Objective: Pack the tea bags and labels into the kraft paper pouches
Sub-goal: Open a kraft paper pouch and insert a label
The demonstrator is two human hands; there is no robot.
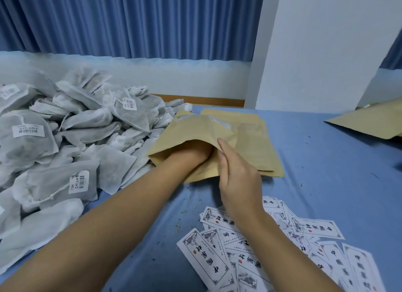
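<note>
Kraft paper pouch is lying mid-bench on a stack of pouches, beside the tea bags. The right hand is pinching its open lip. The left hand is sitting wrist-deep inside, so I cannot tell its grip.

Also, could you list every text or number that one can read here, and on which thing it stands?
"中": one of the large black brush characters on the paper labels; the other characters and the red seal I cannot read surely.
Too blurred to read: the barcode stickers on the tea bags, each with a barcode and a short line.
None visible: the kraft paper pouch shows no print.
</note>
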